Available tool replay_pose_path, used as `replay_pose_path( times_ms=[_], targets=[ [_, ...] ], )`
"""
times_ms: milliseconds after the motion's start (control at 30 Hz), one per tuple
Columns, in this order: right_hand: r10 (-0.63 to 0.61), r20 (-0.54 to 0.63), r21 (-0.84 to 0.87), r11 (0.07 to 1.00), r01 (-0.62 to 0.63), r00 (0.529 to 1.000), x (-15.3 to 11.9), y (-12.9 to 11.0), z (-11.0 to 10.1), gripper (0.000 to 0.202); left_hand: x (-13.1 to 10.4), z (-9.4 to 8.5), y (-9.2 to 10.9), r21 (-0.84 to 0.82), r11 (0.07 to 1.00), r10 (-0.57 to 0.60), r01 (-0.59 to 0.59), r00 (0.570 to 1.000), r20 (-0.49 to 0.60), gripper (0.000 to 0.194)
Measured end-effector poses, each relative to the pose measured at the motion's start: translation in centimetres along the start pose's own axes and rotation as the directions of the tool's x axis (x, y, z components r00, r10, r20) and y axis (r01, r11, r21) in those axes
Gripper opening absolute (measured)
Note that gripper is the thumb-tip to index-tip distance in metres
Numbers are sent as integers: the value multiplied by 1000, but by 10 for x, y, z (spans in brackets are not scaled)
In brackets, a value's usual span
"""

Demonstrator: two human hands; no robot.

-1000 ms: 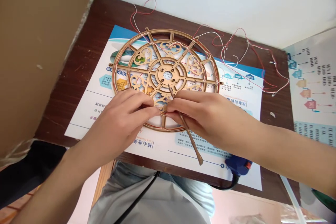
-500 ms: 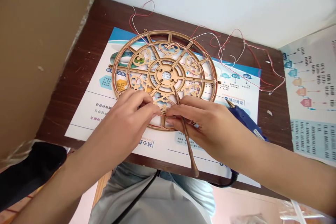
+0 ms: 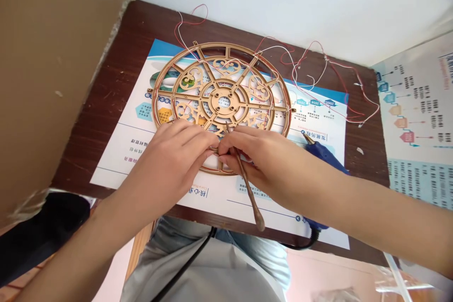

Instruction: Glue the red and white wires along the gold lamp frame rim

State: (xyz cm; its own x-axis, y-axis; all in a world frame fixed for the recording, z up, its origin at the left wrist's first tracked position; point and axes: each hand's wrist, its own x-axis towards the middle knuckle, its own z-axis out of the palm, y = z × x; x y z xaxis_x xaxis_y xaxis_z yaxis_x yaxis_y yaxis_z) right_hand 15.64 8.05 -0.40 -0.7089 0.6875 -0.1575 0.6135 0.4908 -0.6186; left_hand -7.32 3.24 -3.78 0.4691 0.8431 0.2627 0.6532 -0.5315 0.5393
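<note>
A round gold openwork frame [image 3: 211, 74] lies on a printed sheet, with thin red and white wires [image 3: 295, 68] running along its rim and off to the upper right. My right hand [image 3: 253, 151] is closed around a thin brown metal tool [image 3: 249, 190], whose rounded end points toward the table's front edge. At the frame's near rim, my left hand [image 3: 179, 151] has its fingers pressed together; what they pinch is too small to name. The fingertips of both hands meet there.
A blue tool with a metal tip [image 3: 322, 155] lies right of the frame, partly under my right forearm. The printed sheet [image 3: 116, 155] covers part of the dark wooden table [image 3: 83, 151]. Walls border the table behind and at left; another printed sheet [image 3: 421, 137] is at right.
My right hand has moved slightly left, bringing its fingertips against those of my left hand. The brown tool has shifted left with it.
</note>
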Motion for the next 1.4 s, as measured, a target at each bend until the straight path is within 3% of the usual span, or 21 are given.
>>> replay_pose_path(
  times_ms=[167,300,433,533,600,733,867,1000,1200,1400],
  targets=[
    [-166,131,33,986,163,977,9,12,-12,17,-2,3,-3,40,998,42,-42,999,0,19],
    [-172,153,-18,984,177,973,13,15,-15,16,-3,3,-4,22,998,60,-60,998,15,19],
    [-65,71,25,998,63,995,17,8,-12,18,-1,1,-3,-37,999,23,-23,1000,16,19],
    [100,81,73,992,-106,992,19,1,-13,22,0,0,-1,-79,997,-17,19,999,29,18],
    [142,82,93,984,-149,987,19,-2,-13,24,2,-1,-1,-90,995,-28,32,999,40,19],
    [-20,3,63,998,20,1000,10,1,-11,19,5,-3,-1,-108,993,-46,52,997,60,14],
    [-217,-46,-173,963,206,975,-7,3,-2,21,8,-4,0,-109,991,-68,75,996,65,15],
    [-311,-66,-321,906,275,948,-18,2,4,28,11,-6,-1,-125,989,-67,77,994,85,15],
    [-452,-9,-518,765,382,892,-29,1,5,34,15,-11,-4,-143,983,-88,112,983,160,20],
    [-503,44,-603,675,425,863,-38,4,4,39,17,-14,-5,-155,981,-89,119,978,189,23]
  ],
)
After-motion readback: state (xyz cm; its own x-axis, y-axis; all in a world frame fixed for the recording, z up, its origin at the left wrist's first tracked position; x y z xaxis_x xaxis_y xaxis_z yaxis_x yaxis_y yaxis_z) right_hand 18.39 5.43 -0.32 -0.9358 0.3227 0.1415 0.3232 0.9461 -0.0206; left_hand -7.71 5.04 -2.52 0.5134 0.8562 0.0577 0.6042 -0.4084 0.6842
